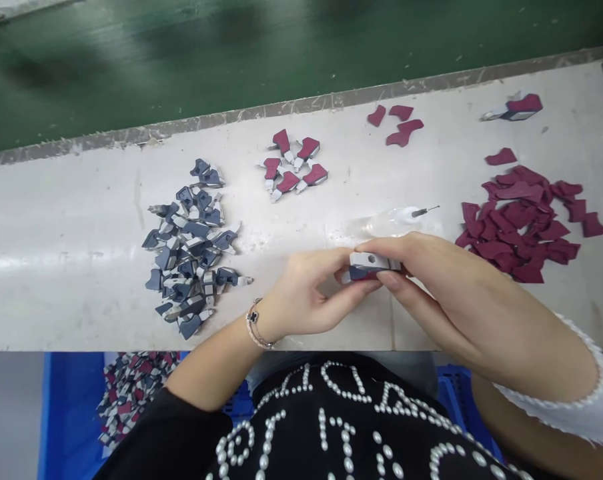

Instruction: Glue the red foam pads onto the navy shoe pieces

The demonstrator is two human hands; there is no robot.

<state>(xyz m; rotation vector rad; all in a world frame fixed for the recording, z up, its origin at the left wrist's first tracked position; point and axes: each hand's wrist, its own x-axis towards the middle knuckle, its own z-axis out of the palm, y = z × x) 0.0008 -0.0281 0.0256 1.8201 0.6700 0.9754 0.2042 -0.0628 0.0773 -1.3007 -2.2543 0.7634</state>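
Between my two hands is a small grey and dark blue plastic part (372,261) with a round hole in its pale side and a strip of maroon along its lower edge. My left hand (314,290) pinches its left end between thumb and fingers. From the right, my right hand (431,287) grips the other end, thumb low and index finger on top. Just beyond the fingers lies a clear glue bottle (389,219) with a thin needle tip pointing right. My fingers cover both ends of the part.
At left lies a heap of grey-blue parts (186,253); at right, a pile of maroon pads (521,223). Several maroon-topped parts (296,167) sit mid-table, another assembled part (519,107) far right, loose pads (399,123) between. A blue bin (71,413) below holds many pieces. Green surface (281,53) behind.
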